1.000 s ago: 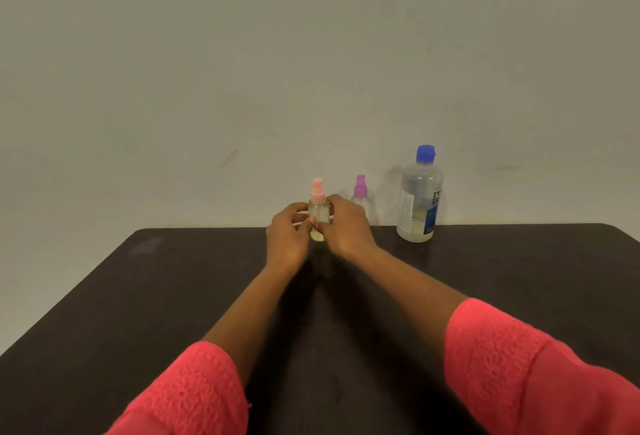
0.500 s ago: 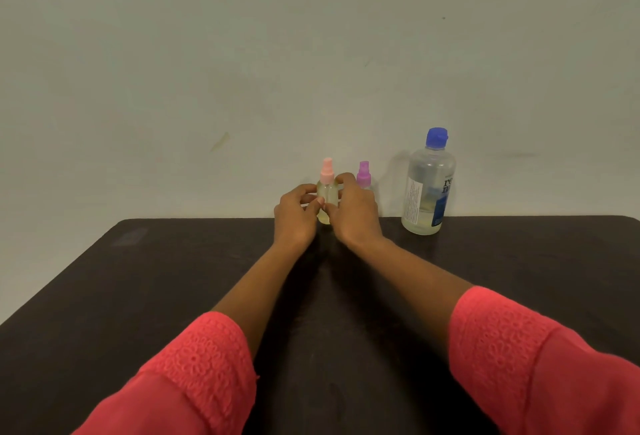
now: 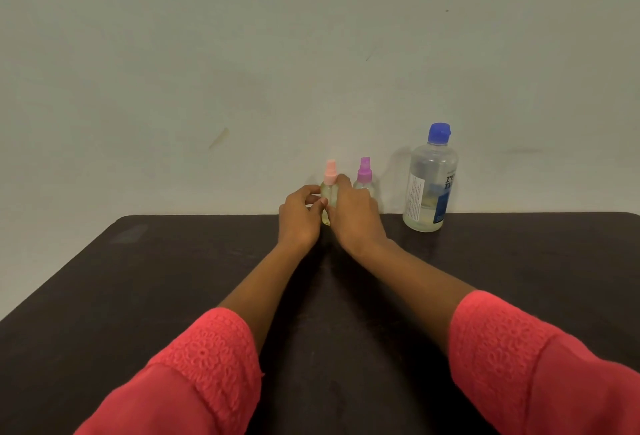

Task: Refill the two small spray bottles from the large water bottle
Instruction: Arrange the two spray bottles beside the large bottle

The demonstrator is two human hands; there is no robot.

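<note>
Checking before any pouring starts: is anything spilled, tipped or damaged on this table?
Nothing stands out. The pink-capped spray bottle, held by the left hand and right hand, the purple-capped spray bottle and the large water bottle all stand upright, capped, on a dry-looking table.

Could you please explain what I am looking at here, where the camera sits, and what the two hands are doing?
There is no machine here: a person in coral-red sleeves works with bare hands. The single picture comes from a wide-angle camera worn on the person's head, looking forward and down, so the arms reach away from the viewer.

A dark table stands against a plain wall. Near its far edge are three things: a small spray bottle with a pink top, a small spray bottle with a purple top beside it, and a large water bottle with a blue cap, partly filled and still capped.

The left hand and the right hand both close around the pink-topped bottle; whether it is lifted off the table I cannot tell. The other two bottles stand untouched.
</note>
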